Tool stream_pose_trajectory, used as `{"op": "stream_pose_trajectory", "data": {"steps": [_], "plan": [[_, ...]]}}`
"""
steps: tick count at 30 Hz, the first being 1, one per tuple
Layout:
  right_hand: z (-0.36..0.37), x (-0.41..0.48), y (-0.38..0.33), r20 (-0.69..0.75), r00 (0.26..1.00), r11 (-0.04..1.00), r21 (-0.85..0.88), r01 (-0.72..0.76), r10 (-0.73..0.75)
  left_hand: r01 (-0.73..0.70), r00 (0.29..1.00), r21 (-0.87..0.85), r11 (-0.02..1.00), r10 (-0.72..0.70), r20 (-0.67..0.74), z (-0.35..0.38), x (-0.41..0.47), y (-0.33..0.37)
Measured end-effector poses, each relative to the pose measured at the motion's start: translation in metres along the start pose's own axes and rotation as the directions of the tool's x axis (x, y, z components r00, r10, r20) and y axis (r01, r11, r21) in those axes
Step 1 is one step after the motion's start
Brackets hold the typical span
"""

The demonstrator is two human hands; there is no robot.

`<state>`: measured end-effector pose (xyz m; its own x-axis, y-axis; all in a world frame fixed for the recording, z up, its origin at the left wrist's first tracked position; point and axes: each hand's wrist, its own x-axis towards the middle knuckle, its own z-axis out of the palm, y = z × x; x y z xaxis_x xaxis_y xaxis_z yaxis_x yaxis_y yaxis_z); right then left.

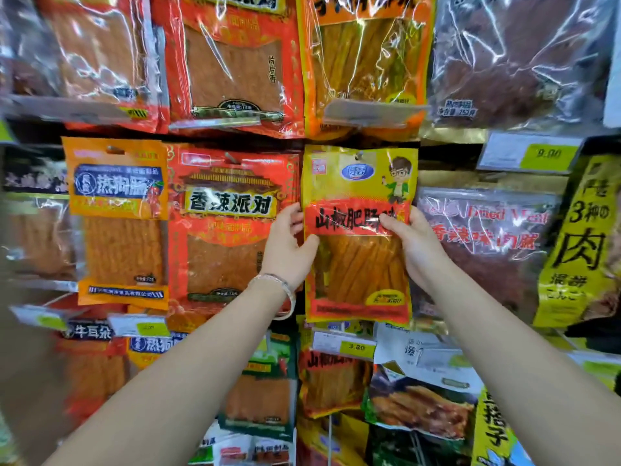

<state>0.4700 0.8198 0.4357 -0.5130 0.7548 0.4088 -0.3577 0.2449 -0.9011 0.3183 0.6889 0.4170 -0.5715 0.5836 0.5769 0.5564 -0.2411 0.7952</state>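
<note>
— Yellow packet (358,237): where does it sit?
— Head view: upright between my hands, long side vertical, top hole at the peg (360,155). My left hand (289,245) pinches its left edge, my right hand (418,245) its right. My fingers (391,224) are clamped on it, both hands equally near.

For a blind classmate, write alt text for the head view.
A left hand and right hand grip the sides of a yellow-and-red plastic snack packet of orange strips, before hanging red and orange packets.

Yellow-and-red snack packet (359,230) hangs upright on the display rack, clear window showing orange strips, gripped at both side edges.
</note>
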Motion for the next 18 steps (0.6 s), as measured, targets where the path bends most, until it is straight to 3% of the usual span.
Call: {"op": "stream_pose_trajectory", "data": {"steps": [3,6,12,15,18], "plan": [[-0.003,-0.006,-0.002,0.05,0.999,1.0,0.005,0.019,-0.019,-0.033,0.999,0.0,0.999,0.033,-0.043,0.0,-0.002,0.0],[-0.001,-0.011,-0.001,0.006,0.999,0.998,-0.045,0.044,-0.044,-0.054,0.996,0.037,0.998,0.057,-0.071,0.0,-0.003,0.002],[0.003,-0.029,0.009,-0.163,0.942,0.884,-0.421,0.203,-0.294,-0.096,0.991,0.127,0.987,0.107,-0.081,-0.005,-0.007,0.007],[0.006,-0.041,0.014,-0.144,0.891,0.745,-0.614,0.26,-0.43,-0.128,0.984,0.176,0.976,0.146,-0.097,-0.005,-0.013,0.007],[0.014,-0.052,0.018,-0.052,0.817,0.491,-0.821,0.292,-0.574,-0.135,0.981,0.201,0.97,0.159,-0.113,-0.006,-0.017,0.006]]}}
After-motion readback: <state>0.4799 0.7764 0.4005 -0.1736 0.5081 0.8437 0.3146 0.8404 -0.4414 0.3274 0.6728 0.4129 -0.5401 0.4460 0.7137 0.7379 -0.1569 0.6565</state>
